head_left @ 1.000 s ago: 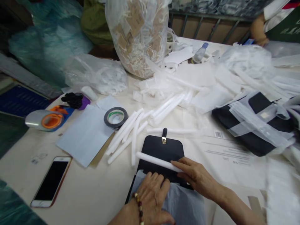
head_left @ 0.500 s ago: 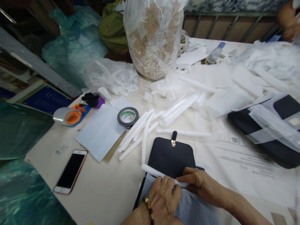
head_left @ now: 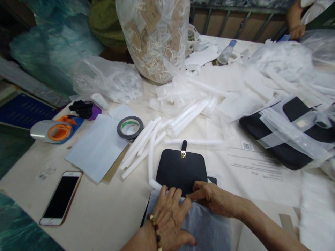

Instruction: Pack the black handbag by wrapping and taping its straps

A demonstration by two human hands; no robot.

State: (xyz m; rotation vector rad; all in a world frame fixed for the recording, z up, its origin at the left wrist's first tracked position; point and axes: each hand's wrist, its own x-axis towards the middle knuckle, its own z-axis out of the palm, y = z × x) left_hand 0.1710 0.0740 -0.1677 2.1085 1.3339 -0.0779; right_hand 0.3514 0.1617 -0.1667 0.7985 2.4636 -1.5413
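A small black leather bag (head_left: pixel 181 169) lies open on the table, its flap with a gold clasp turned away from me. A sheet of grey tissue paper (head_left: pixel 206 226) covers its near part. My left hand (head_left: pixel 169 218), with a bead bracelet at the wrist, rests palm down on the tissue, fingers stretched to the flap's fold. My right hand (head_left: pixel 213 198) pinches at the same fold, pressing a white foam rod (head_left: pixel 155 184) whose left end alone shows beside my left fingers.
Several loose white foam rods (head_left: pixel 146 146) lie left of the bag. A tape roll (head_left: pixel 130 128), white paper sheet (head_left: pixel 98 146), phone (head_left: pixel 61 197) and tape dispenser (head_left: pixel 53 131) sit further left. Another black bag in plastic (head_left: pixel 290 139) lies right. Another person's arm (head_left: pixel 294 21) shows far right.
The foam rod has moved from on top of the flap down into the fold and is now mostly hidden under my hands. Both hands closed in on the fold.
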